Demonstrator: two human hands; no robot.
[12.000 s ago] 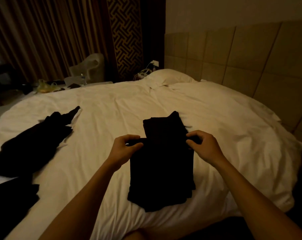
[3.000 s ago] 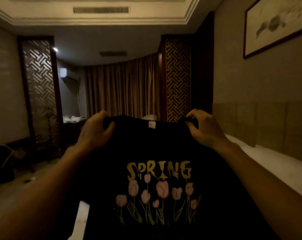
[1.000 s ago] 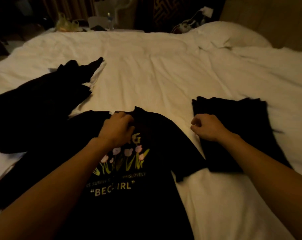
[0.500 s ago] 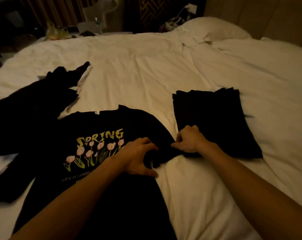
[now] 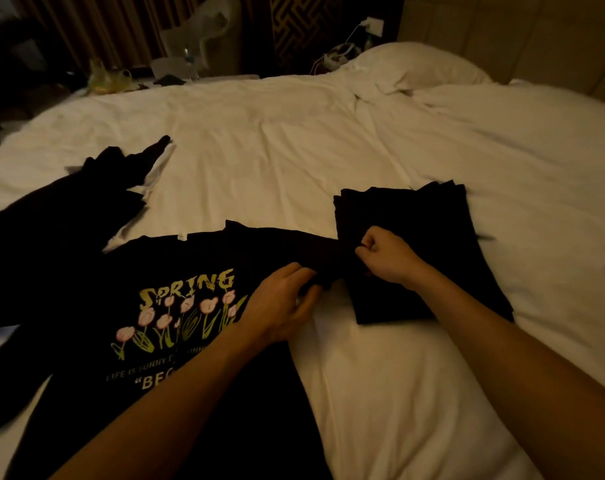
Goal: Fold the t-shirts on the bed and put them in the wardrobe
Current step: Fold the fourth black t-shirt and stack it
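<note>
Fingers on both sides are curled. My right hand (image 5: 387,257) is closed into a fist, pinching the end of the sleeve (image 5: 308,249) of the printed t-shirt (image 5: 186,292). My left hand (image 5: 280,306) grips the same sleeve's lower edge between thumb and bent fingers, close beside the right.

The t-shirt lies face up on the bed (image 5: 294,150), near me and left of centre, showing "SPRING" over pink tulips. My left forearm crosses its lower part. Its sleeve is drawn out to the right, as far as the folded black stack (image 5: 419,216); my right fist sits over that stack's near left edge.

Farther left sprawls a heap of unfolded dark clothes (image 5: 55,220) with a strip of white cloth at its edge. Where it meets the t-shirt I cannot tell in the dim light.

At the far end lies a white pillow (image 5: 419,65), with cables (image 5: 339,57) and a plastic bag (image 5: 204,27) beyond the mattress.
</note>
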